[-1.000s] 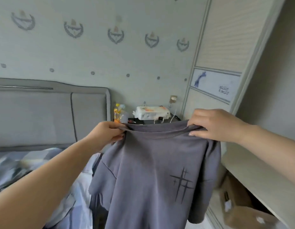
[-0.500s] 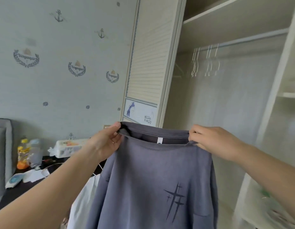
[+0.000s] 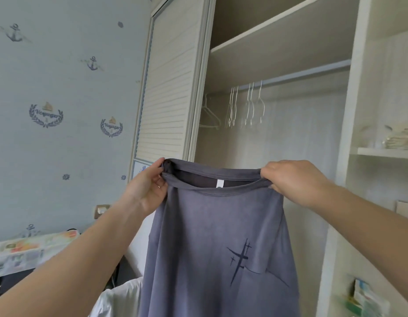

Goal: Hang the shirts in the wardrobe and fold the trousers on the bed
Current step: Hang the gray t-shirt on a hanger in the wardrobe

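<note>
Currently I see the grey cotton T-shirt with a dark cross print [image 3: 212,243] held up before the open white wardrobe [image 3: 278,42], the left hand [image 3: 148,186] and right hand [image 3: 294,179] each pinching a neckline end. Not on a hanger yet; empty wire hangers [image 3: 246,106] wait on the far rail. No trousers in view.

Empty hangers [image 3: 251,108] on wardrobe rail [image 3: 308,75]

Wallpaper [image 3: 61,145] printed with anchors and wreath emblems covers the left wall. A wall socket [image 3: 102,210] sits above a patterned box [image 3: 26,252]; folded items [image 3: 400,139] rest on a side shelf [image 3: 381,152].
</note>
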